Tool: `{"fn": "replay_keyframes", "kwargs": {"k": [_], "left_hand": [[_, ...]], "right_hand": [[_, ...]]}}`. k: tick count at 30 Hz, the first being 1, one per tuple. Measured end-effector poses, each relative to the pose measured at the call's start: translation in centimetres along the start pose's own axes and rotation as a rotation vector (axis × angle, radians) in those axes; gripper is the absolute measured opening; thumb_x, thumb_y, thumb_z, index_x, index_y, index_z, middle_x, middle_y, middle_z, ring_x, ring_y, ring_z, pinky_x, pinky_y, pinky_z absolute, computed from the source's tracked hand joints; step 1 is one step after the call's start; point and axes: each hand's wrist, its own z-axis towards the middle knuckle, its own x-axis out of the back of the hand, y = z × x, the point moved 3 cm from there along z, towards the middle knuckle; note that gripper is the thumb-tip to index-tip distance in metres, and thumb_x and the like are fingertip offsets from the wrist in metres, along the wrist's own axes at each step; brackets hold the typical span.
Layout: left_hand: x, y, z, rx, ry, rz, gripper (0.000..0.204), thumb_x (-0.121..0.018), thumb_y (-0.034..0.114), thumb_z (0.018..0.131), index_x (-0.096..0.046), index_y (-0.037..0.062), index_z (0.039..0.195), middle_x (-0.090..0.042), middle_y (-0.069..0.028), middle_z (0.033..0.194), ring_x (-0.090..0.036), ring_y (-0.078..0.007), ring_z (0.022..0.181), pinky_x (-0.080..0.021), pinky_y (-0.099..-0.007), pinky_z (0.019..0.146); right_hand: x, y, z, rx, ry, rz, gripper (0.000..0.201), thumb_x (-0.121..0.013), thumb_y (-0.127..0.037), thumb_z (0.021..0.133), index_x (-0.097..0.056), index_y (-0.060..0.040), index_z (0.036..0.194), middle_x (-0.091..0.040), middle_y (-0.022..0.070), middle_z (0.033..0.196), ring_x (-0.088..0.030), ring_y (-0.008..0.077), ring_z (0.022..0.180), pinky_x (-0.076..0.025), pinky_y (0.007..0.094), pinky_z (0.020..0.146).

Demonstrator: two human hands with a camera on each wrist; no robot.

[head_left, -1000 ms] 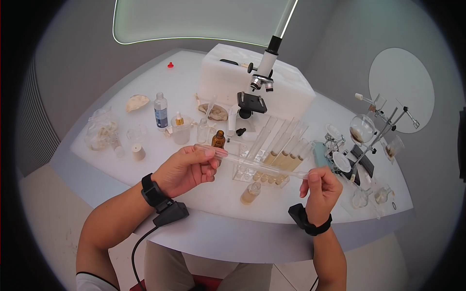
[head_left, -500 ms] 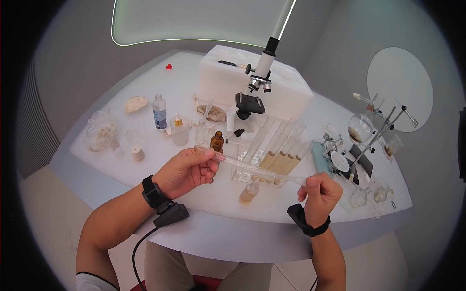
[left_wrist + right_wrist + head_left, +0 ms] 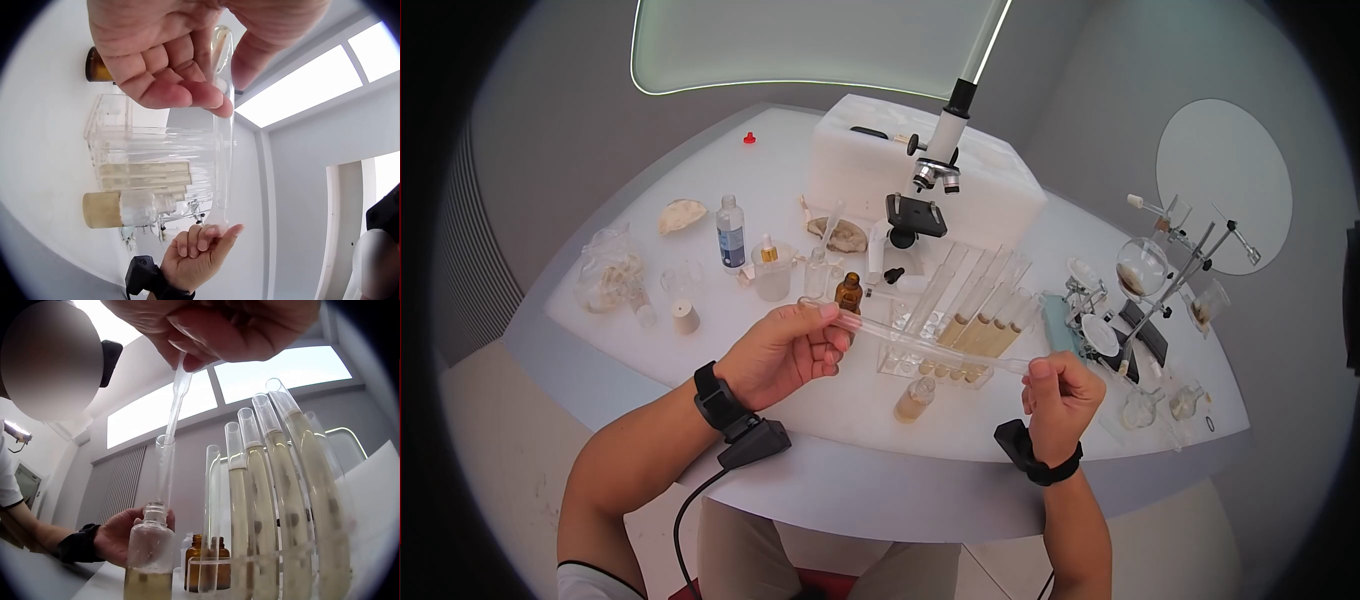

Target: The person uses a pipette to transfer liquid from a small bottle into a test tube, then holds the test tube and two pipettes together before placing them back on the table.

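Observation:
My left hand [image 3: 788,350] pinches a clear glass test tube [image 3: 223,156] near its rounded end, between thumb and fingers. The tube lies almost level in the air, its mouth toward my right hand [image 3: 1065,400]. There my thumb and fingers pinch a clear plastic dropper pipette [image 3: 180,394], whose lower part reaches inside the tube's mouth. Below and behind the tube, a clear rack [image 3: 887,362] holds several test tubes of yellowish liquid [image 3: 263,487]. A small clear bottle [image 3: 914,400] with cloudy yellowish liquid stands uncapped before the rack, and an open brown bottle [image 3: 849,293] is beyond my left fingertips.
A microscope [image 3: 915,215] stands behind the rack, against a white block [image 3: 855,160]. At left are a plastic bottle [image 3: 730,235], a cup [image 3: 772,280] and a plastic bag [image 3: 605,270]. A balance [image 3: 1090,300] and a stand with a round flask [image 3: 1143,262] occupy the right.
The right hand and pipette dip very slightly, then rise a little. Otherwise both hands keep their places and hold the same things.

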Motion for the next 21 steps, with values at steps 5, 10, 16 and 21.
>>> {"fn": "replay_keyframes", "kwargs": {"k": [5,10,16,21], "left_hand": [[0.0,0.0,0.0,-0.001,0.002,-0.007,0.03,-0.056,0.027,0.099,-0.067,0.0012,0.111,-0.068,-0.0004,0.081,-0.061,-0.0084,0.072,-0.053,-0.0262,0.071],[0.0,0.1,-0.1,0.003,-0.004,-0.011,0.03,-0.055,0.027,0.1,-0.066,0.0015,0.111,-0.07,-0.0021,0.083,-0.063,-0.0087,0.071,-0.053,-0.0261,0.072],[-0.2,0.2,-0.2,0.013,0.004,-0.032,0.029,-0.055,0.027,0.1,-0.066,0.0024,0.111,-0.071,-0.0042,0.085,-0.066,-0.0097,0.071,-0.054,-0.0263,0.072],[-0.1,-0.1,-0.1,0.016,-0.02,-0.074,0.026,-0.059,0.024,0.098,-0.066,0.0033,0.112,-0.071,-0.0043,0.085,-0.066,-0.0099,0.071,-0.054,-0.0268,0.072]], "right_hand": [[0.1,-0.6,-0.2,-0.012,-0.017,-0.067,0.029,-0.072,-0.012,0.091,-0.059,-0.0019,0.066,-0.055,-0.0013,0.056,-0.046,0.0036,0.046,-0.033,0.0191,0.044],[-0.5,-0.5,0.2,-0.056,-0.064,0.039,0.025,-0.07,-0.012,0.091,-0.06,-0.0007,0.073,-0.061,0.0026,0.061,-0.055,0.0054,0.05,-0.044,0.0195,0.047],[-1.0,-0.1,0.0,-0.005,-0.085,0.106,0.014,-0.071,-0.006,0.089,-0.062,0.0009,0.082,-0.064,0.0042,0.072,-0.056,0.0052,0.054,-0.045,0.0192,0.049],[-0.7,-0.4,-0.1,-0.018,-0.126,0.063,0.01,-0.071,-0.002,0.088,-0.062,0.0018,0.087,-0.065,0.0046,0.074,-0.058,0.0062,0.057,-0.048,0.02,0.053]]}}
